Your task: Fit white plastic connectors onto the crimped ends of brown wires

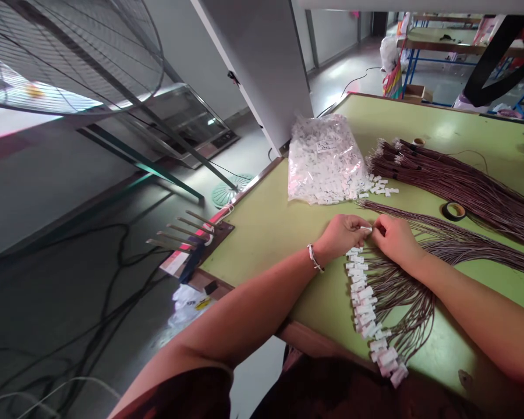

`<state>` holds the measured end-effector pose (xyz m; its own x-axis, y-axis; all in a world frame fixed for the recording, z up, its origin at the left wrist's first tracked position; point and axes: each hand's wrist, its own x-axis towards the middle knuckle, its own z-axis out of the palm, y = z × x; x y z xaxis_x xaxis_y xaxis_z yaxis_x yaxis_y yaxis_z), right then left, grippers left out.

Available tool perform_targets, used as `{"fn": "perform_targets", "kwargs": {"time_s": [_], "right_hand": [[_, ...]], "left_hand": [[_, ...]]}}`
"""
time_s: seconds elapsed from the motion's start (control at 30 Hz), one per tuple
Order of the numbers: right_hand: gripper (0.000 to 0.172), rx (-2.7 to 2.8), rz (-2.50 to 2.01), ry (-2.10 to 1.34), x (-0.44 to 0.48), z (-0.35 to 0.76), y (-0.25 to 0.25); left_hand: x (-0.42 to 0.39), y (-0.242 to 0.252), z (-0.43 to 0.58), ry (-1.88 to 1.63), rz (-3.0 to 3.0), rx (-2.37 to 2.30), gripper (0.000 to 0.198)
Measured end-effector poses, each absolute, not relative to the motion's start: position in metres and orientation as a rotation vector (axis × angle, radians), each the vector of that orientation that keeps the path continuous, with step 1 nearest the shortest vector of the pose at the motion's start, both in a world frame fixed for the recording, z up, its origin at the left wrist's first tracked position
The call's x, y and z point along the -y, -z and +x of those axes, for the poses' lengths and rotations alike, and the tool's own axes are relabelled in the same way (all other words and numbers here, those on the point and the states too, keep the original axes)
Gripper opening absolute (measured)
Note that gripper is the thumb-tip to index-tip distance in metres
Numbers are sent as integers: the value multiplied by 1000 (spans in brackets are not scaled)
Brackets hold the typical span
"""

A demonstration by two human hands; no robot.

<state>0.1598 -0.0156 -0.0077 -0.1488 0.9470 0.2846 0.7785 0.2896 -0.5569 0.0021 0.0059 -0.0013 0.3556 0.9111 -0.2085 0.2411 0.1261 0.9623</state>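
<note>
My left hand (343, 235), with a bracelet at the wrist, pinches a small white plastic connector (366, 228) above the table. Close against it, my right hand (395, 240) has its thumb and fingers pressed together at the connector's right end; what is between them is hidden. Below both hands runs a column of white connectors (364, 305) fitted on brown wires (402, 279), which fan out to the right under my right forearm. A bundle of loose brown wires (388, 210) lies just beyond my right hand, its bare ends pointing left.
A clear bag of white connectors (325, 163) stands at the back, with several loose connectors (379, 186) spilled beside it. More brown wires (454, 180) lie at right, near a black tape roll (453, 210). A pronged metal rack (192, 235) sits on the table's left edge; a fan (78, 52) stands beyond.
</note>
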Motion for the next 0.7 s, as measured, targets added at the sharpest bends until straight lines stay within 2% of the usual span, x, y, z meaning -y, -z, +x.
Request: {"fn": "perform_targets", "kwargs": {"time_s": [0.4, 0.7], "right_hand": [[9, 1989, -1422, -273, 23, 166, 1], [9, 1885, -1476, -474, 19, 159, 7]], "left_hand": [[-14, 3, -8, -737, 1282, -922, 12], [-10, 5, 0, -772, 1304, -985, 8]]}}
